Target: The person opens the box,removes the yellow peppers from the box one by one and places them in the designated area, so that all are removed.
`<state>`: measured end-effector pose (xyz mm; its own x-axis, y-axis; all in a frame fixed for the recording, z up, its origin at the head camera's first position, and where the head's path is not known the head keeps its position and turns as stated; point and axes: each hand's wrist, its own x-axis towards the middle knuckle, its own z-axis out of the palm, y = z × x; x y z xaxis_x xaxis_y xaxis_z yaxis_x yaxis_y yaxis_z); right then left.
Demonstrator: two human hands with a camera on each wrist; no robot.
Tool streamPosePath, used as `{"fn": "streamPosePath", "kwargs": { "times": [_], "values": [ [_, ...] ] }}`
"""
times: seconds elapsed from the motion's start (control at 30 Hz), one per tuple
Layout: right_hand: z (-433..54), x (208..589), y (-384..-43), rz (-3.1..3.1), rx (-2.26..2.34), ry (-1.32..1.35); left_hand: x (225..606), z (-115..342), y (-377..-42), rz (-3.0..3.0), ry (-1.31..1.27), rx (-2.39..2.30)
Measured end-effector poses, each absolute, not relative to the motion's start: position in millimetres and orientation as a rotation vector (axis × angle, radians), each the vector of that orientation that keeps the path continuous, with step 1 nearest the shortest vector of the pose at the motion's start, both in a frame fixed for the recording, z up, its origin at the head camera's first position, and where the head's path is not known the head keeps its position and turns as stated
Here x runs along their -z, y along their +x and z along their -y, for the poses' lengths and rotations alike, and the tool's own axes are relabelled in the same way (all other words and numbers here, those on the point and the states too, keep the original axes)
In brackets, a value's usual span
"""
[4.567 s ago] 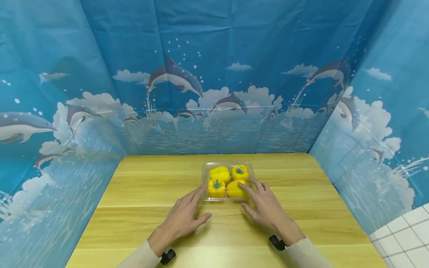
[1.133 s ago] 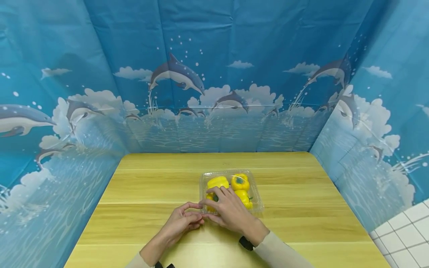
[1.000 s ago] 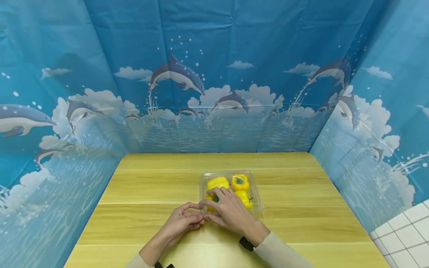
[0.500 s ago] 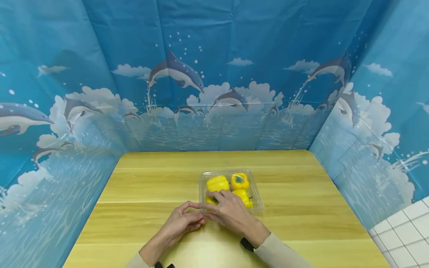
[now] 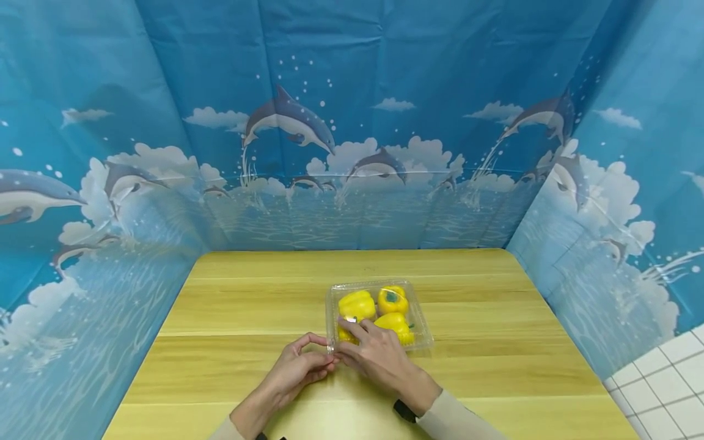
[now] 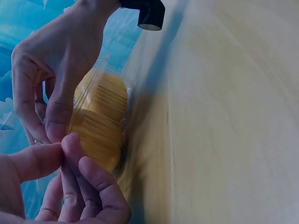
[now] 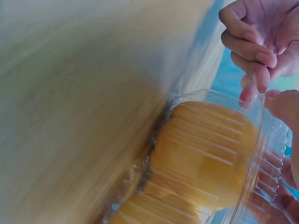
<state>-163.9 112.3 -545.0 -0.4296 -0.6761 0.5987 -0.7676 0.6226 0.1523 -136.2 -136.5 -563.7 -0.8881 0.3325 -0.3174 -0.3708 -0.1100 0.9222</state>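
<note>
A clear plastic clamshell box (image 5: 422, 327) stands on the table with several yellow bell peppers (image 5: 357, 304) inside. My left hand (image 5: 297, 371) pinches the rim at the box's front left corner between thumb and forefinger. Right beside it, my right hand (image 5: 382, 359) reaches over the box's front side and pinches the rim close to the same corner. In the right wrist view, the rims of lid and base run between the right thumb (image 7: 282, 105) and fingers, above the ribbed wall. The front left pepper is partly hidden by the right hand.
The box rests on a wooden table (image 5: 231, 311) with a light grain. A blue dolphin-print curtain (image 5: 352, 214) encloses the back and both sides. White tiles (image 5: 660, 385) show at the lower right.
Earlier, the hands lay at either side of the box; both have since come together at its front left corner. The box sits slightly nearer and turned. Lately the right fingers have bent closer to the rim.
</note>
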Motion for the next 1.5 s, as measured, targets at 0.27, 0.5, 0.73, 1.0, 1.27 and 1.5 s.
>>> {"fn": "streamPosePath", "kwargs": {
  "times": [0.27, 0.5, 0.73, 1.0, 1.27, 1.5],
  "values": [
    [-110.8, 540.9, -162.5, 2.237, -0.250, 1.095, 560.6, 136.9, -135.3, -1.804, -0.028, -2.008],
    [-112.6, 542.7, -160.8, 2.213, -0.288, 1.118, 558.9, 135.9, -137.3, -1.810, -0.027, -1.983],
    [-113.8, 544.1, -159.6, 2.231, -0.372, 1.154, 556.6, 135.0, -139.1, -1.813, -0.002, -1.991],
    [-122.7, 547.9, -158.2, 2.238, -0.382, 1.161, 557.3, 137.7, -139.2, -1.845, 0.055, -1.980],
    [-138.9, 549.0, -162.3, 2.248, -0.356, 1.119, 557.0, 139.2, -138.9, -1.874, 0.069, -1.961],
    [-161.1, 550.5, -165.4, 2.261, -0.433, 1.075, 556.2, 139.4, -139.4, -1.896, 0.028, -1.977]
  ]
}}
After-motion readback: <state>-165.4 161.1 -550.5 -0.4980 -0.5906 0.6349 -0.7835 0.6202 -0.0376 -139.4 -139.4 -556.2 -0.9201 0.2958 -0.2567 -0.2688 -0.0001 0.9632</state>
